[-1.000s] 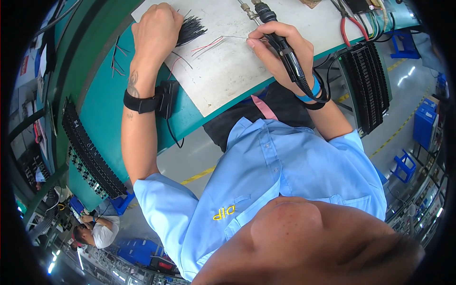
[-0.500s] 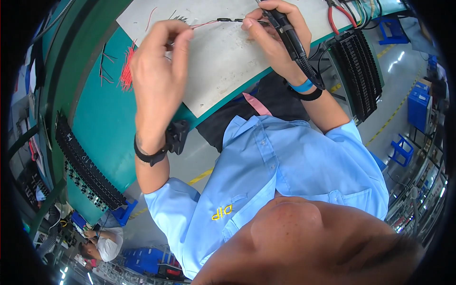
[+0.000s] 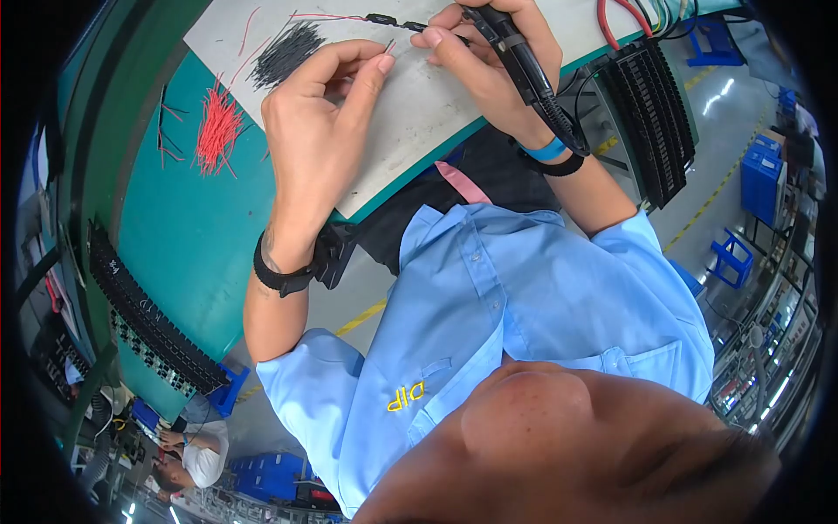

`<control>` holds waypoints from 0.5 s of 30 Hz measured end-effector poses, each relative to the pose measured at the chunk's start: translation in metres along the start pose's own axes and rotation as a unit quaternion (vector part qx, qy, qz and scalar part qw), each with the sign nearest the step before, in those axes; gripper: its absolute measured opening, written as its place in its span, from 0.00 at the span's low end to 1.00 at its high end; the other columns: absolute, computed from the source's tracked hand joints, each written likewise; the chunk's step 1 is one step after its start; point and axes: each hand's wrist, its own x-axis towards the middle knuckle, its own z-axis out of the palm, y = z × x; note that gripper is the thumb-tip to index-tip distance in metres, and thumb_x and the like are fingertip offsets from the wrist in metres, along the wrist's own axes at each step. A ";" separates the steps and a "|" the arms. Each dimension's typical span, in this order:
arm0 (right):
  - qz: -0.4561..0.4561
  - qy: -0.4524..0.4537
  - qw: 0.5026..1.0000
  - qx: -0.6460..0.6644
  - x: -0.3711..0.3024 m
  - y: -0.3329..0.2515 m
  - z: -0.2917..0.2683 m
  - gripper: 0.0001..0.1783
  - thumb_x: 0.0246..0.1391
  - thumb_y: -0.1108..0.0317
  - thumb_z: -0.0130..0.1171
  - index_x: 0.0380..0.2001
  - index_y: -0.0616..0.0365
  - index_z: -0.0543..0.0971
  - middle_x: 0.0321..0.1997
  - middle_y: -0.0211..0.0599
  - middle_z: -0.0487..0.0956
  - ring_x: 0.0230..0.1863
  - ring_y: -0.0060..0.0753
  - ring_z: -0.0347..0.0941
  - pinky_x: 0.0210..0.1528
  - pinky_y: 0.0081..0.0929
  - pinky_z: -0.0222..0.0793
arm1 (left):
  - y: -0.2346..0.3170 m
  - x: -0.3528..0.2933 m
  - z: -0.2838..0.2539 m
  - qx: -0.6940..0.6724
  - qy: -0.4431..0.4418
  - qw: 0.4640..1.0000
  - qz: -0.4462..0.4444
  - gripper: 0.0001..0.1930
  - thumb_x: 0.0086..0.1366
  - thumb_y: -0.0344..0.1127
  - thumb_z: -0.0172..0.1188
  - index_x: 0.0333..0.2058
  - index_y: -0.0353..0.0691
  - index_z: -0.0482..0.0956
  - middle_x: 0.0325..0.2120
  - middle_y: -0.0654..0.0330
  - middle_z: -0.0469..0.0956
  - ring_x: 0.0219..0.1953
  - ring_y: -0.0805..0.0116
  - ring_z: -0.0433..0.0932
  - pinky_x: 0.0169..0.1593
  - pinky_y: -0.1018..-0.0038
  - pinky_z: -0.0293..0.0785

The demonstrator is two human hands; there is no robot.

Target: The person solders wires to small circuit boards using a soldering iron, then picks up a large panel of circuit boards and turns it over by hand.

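Note:
My left hand [image 3: 327, 118] pinches a short thin wire [image 3: 389, 46] between thumb and forefinger over the white sheet [image 3: 410, 113]. My right hand [image 3: 497, 74] holds a black pen-shaped tool [image 3: 517, 63] with a cord, which lies slantwise across the palm. The same hand's thumb and fingertips also grip a small black part [image 3: 414, 27]. Beyond that part is another small black piece [image 3: 381, 18], from which a red wire [image 3: 327, 16] runs left. The tool's tip is cut off by the upper edge.
A pile of black wires [image 3: 286, 57] lies on the sheet, and a bundle of red wires [image 3: 218, 131] on the green mat [image 3: 188, 218]. Curved black racks stand at left [image 3: 148, 301] and right [image 3: 646, 122]. Red-handled pliers [image 3: 607, 26] are at top right. A person [image 3: 196, 458] sits farther off.
My left hand has moved right, closer to my right hand, and now has a short wire at its fingertips. The red wire it was near now stretches free. The black wire pile is uncovered.

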 end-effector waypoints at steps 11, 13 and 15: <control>-0.022 -0.010 1.000 0.018 -0.003 0.002 0.001 0.20 0.56 0.82 0.68 0.49 0.62 0.73 0.36 0.35 0.82 0.35 0.19 0.78 0.38 0.19 0.75 | -0.005 0.007 0.007 -0.089 -0.060 0.993 -0.059 0.11 0.70 0.35 0.63 0.41 0.31 0.82 0.30 0.68 0.80 0.30 0.83 0.73 0.36 0.83 0.71; -0.027 -0.010 1.000 0.012 -0.003 0.001 0.001 0.20 0.55 0.82 0.68 0.49 0.62 0.73 0.36 0.35 0.82 0.35 0.19 0.77 0.38 0.19 0.75 | -0.006 0.008 0.008 -0.118 -0.067 0.988 -0.071 0.11 0.69 0.35 0.62 0.40 0.30 0.82 0.29 0.67 0.80 0.30 0.83 0.73 0.36 0.83 0.71; -0.037 -0.007 0.999 0.000 -0.003 0.000 0.002 0.20 0.55 0.82 0.68 0.49 0.62 0.73 0.36 0.36 0.82 0.35 0.19 0.77 0.38 0.19 0.74 | -0.009 0.009 0.008 -0.159 -0.084 0.979 -0.097 0.11 0.69 0.34 0.61 0.40 0.30 0.82 0.30 0.68 0.80 0.31 0.84 0.73 0.37 0.83 0.71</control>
